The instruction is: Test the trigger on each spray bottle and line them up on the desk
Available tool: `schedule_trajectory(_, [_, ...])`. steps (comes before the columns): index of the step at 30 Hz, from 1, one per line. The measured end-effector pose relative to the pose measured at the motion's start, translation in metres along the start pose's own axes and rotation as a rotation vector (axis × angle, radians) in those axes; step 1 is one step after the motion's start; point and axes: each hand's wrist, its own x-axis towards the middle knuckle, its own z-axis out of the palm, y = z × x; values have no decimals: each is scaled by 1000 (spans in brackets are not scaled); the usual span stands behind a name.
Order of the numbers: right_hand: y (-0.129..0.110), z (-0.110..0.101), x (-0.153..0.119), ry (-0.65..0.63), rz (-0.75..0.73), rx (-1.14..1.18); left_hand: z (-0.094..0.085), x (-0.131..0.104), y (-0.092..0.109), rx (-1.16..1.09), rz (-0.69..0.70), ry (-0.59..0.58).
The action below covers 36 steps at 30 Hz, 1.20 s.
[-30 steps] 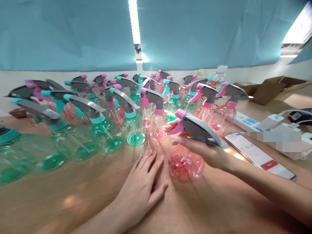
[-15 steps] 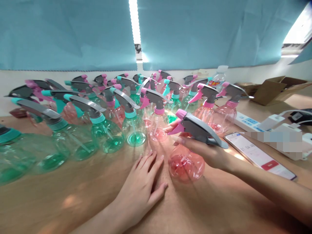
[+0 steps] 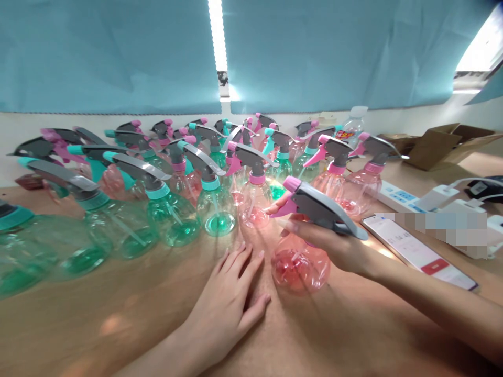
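My right hand (image 3: 314, 230) is wrapped round the neck of a pink spray bottle (image 3: 301, 267), whose base rests on the table. Its grey head with a pink nozzle and trigger points left and away from me. My left hand (image 3: 231, 288) lies flat on the tabletop, fingers spread, holding nothing. Just beyond its fingertips stand a green spray bottle (image 3: 216, 212) and another pink spray bottle (image 3: 256, 204). Part of the held bottle's neck is hidden by my right hand.
Several more green spray bottles (image 3: 173, 225) and pink ones (image 3: 365, 186) crowd the back and left. At the right are a phone (image 3: 416, 248), a power strip (image 3: 401, 195) with white plugs and cables, and a cardboard box (image 3: 436, 146). A clear capped bottle (image 3: 353, 125) stands behind.
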Motion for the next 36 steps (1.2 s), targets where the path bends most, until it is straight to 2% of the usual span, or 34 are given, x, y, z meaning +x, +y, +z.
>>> schedule_trajectory(6, [-18, 2, 3, -27, 15, 54, 0, 1, 0, -2, -1, 4])
schedule_trajectory(14, [-24, 2, 4, -19, 72, 26, -1, 1, 0, -2, 3, 3])
schedule_trajectory(21, [-23, -2, 4, -35, -17, -22, -1, 1, 1, -13, -5, -1])
schedule_trajectory(28, [-18, -2, 6, -36, -102, 27, -2, 2, 1, -15, -5, 0])
schedule_trajectory(36, [-21, 1, 6, -33, -128, 59, -4, 2, 1, -4, -2, -3])
